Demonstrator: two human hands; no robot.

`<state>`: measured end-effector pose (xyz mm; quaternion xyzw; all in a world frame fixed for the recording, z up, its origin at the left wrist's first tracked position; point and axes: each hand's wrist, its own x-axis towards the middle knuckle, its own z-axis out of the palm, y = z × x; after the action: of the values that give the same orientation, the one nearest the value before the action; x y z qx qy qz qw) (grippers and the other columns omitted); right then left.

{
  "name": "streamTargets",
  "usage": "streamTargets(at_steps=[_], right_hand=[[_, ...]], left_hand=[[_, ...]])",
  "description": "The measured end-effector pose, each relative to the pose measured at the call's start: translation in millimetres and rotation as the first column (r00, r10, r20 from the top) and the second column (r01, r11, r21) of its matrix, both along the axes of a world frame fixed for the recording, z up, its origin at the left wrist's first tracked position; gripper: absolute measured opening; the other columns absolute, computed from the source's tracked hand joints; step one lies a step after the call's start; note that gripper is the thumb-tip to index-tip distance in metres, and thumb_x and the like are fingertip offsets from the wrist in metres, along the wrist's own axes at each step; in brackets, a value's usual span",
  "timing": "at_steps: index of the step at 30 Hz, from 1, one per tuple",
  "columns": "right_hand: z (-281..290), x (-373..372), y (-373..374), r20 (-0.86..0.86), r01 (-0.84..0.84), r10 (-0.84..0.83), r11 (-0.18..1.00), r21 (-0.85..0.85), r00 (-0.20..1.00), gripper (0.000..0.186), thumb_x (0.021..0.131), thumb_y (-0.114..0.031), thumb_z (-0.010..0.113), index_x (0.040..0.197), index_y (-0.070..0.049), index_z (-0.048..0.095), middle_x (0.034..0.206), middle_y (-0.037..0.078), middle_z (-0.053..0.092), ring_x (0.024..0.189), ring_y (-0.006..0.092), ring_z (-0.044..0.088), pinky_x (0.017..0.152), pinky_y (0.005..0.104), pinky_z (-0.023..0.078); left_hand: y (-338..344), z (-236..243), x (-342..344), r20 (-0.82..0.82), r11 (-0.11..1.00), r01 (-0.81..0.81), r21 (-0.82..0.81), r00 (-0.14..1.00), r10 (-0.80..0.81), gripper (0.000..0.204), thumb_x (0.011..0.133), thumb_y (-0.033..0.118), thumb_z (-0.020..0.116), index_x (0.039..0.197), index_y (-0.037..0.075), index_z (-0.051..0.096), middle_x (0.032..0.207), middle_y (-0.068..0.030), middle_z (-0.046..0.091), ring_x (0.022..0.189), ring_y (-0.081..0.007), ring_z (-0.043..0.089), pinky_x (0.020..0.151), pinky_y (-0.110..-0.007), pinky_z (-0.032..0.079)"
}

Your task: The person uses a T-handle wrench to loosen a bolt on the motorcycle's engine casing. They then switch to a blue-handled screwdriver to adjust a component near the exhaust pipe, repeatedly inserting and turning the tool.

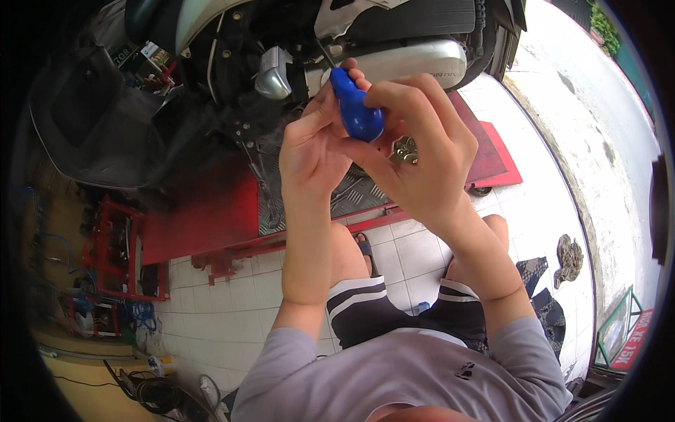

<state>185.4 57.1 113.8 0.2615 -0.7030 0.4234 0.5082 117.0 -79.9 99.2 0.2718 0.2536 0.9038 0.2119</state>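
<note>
Overhead, both hands (365, 141) clasp blue screwdriver (357, 109); silver engine cover (415, 60) beyond; red lift (204, 218) below

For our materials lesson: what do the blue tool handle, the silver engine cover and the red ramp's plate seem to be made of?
Blue tool handle: probably glossy plastic, smooth with a bright highlight.
Silver engine cover: seemingly cast metal, pale satin sheen.
Ramp plate: likely steel, grey with a raised tread pattern, set in a red painted frame.

A single head-worn fisheye looks steeply down, close over the raised forearms, toward the tiled floor (415, 253).
</note>
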Motion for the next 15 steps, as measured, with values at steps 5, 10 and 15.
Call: streamTargets(at_steps=[5, 10, 15], right_hand=[[4, -13, 5, -0.281, 0.142, -0.064, 0.954, 0.265, 0.957, 0.048, 0.06, -0.012, 0.087, 0.104, -0.005, 0.068, 0.093, 0.01, 0.059, 0.074, 0.0175, 0.061, 0.062, 0.0285, 0.053], [11, 5, -9, 0.012, 0.007, -0.007, 1.0, -0.004, 1.0, 0.043, 0.064, -0.007, 0.085, 0.102, -0.004, 0.066, 0.095, 0.01, 0.061, 0.076, 0.0212, 0.062, 0.066, 0.0303, 0.053], [7, -1, -3, -0.09, 0.151, -0.131, 0.952, 0.266, 0.987, 0.038, 0.063, -0.002, 0.08, 0.098, -0.006, 0.066, 0.098, 0.009, 0.062, 0.088, 0.0256, 0.061, 0.069, 0.0314, 0.054]], left_hand=[[-7, 0, -1, 0.034, 0.992, 0.113, 0.064, 0.993, -0.115, 0.043, 0.099, 0.029, 0.055, 0.13, -0.001, 0.047, 0.117, -0.0134, 0.059, 0.112, -0.0206, 0.059, 0.097, -0.037, 0.048], [-5, 4, 1, 0.047, 0.999, -0.022, -0.035, 0.999, 0.024, 0.042, 0.099, 0.021, 0.055, 0.132, -0.003, 0.046, 0.115, -0.0129, 0.062, 0.105, -0.0193, 0.062, 0.091, -0.032, 0.051], [-3, 4, 1, 0.024, 0.997, 0.083, 0.008, 0.996, -0.083, 0.039, 0.1, 0.018, 0.052, 0.132, -0.004, 0.047, 0.111, -0.0103, 0.062, 0.104, -0.0191, 0.062, 0.092, -0.032, 0.05]])
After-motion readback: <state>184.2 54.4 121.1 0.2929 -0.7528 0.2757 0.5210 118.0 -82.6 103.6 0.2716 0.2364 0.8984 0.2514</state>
